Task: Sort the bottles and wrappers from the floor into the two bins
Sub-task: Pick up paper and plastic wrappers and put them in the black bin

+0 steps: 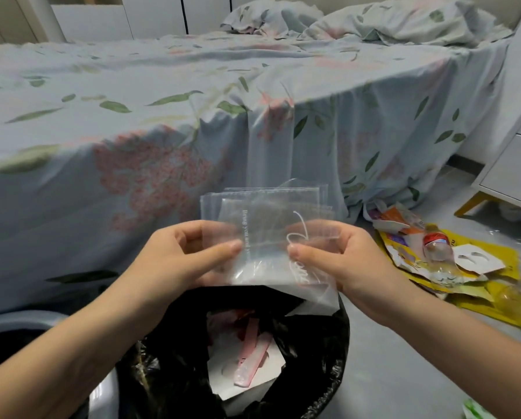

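Both of my hands hold a stack of clear plastic wrappers (268, 219) with white lettering, upright above a bin. My left hand (186, 255) pinches the stack's left side between thumb and fingers. My right hand (332, 258) pinches its right side. Directly below stands a bin lined with a black bag (322, 367), holding white and pink wrappers (247, 367). A second, grey bin (20, 320) shows at the lower left, mostly hidden by my left arm. On the floor to the right lies a pile of colourful wrappers (477, 285) with a clear bottle with a red label (437, 244) on it.
A bed with a floral sheet (162, 116) fills the space ahead, its cover hanging to the floor. A white drawer unit on yellow legs (513, 164) stands at the right. Grey floor (404, 358) shows between the black bin and the pile.
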